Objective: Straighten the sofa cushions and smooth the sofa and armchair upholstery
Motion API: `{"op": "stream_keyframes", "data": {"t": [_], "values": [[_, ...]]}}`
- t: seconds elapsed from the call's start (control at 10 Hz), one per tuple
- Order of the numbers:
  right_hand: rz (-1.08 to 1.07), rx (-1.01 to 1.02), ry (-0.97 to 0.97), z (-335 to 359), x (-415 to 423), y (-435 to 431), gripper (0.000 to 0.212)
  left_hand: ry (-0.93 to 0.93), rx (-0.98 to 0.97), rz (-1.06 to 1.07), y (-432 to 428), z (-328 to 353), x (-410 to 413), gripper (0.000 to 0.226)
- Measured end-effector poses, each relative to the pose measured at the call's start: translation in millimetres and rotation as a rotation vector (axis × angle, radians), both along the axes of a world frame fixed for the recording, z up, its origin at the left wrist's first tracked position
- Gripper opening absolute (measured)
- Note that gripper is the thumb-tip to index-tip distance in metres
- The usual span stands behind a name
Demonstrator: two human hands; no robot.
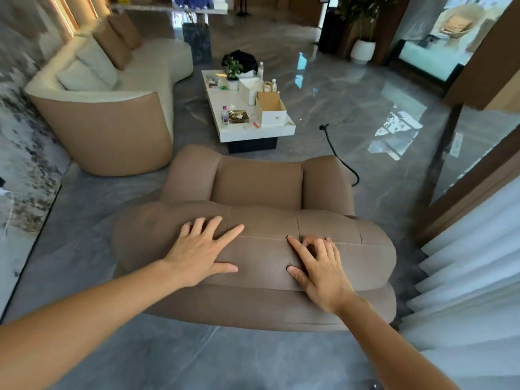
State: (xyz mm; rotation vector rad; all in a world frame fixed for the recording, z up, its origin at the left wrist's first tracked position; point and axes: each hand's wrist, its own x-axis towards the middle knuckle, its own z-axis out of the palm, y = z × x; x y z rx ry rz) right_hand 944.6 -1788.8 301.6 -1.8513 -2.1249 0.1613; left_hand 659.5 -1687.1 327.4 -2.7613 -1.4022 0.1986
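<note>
One brown armchair (253, 220) is seen in the middle of the frame, viewed from behind, and its padded backrest (267, 249) lies across the lower middle. Two bare hands are laid on the top of this backrest. The left hand (202, 249) is placed flat, with the fingers spread apart and nothing clamped in the grip. The right hand (320, 266) is set just to the right of it, with the thumb and first finger stretched out and the other fingers bent a little against the upholstery; its grip is also apart and nothing is held in it. One stitched seam is seen running across the backrest between the two hands. One curved sofa (112, 108), cream on the seat and brown on the side, stands at the upper left of the frame. Four cushions are counted on it: two pale cushions (90, 68) nearer and two brown cushions (118, 38) farther up. One white counter (253, 130) stands in the upper middle, above the armchair. On it are seen one small potted plant (233, 71), two open boxes (270, 108) and several bottles, which are too small to be counted surely. No label or writing can be read anywhere. One black cable (337, 156) lies on the glossy grey floor to the right of the counter.
</note>
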Motion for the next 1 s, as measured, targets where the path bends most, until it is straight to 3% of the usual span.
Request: {"op": "stream_keyframes", "data": {"t": [0.2,0.3,0.6,0.7,0.8,0.9,1.0], "values": [[-0.095,-0.001,0.12,-0.4,46.1,-9.5,0.062,-0.184,-0.096,0.136,-41.1,-17.7,49.3,0.08],[-0.154,-0.02,0.065,-3.7,60.9,-15.2,0.071,-0.211,-0.109,0.142,-62.0,-27.1,67.0,0.077],[-0.174,-0.002,0.019,-1.1,99.3,-25.7,0.076,-0.153,-0.185,0.24,-86.7,-28.7,89.3,0.077],[-0.202,-0.012,0.025,2.6,100.8,-23.7,0.063,-0.141,-0.251,0.247,-91.5,-19.1,96.6,0.077],[-0.124,0.023,0.079,19.5,93.7,-10.7,0.038,-0.189,-0.312,0.242,-83.1,14.5,94.5,0.061],[0.076,-0.266,0.021,61.4,78.0,19.9,0.029,-0.279,-0.245,0.368,-58.6,66.8,78.2,0.039],[0.15,-0.855,-0.162,118.8,52.8,65.6,0.041,-0.033,-0.56,0.519,-34.3,113.1,51.4,0.061]]}}
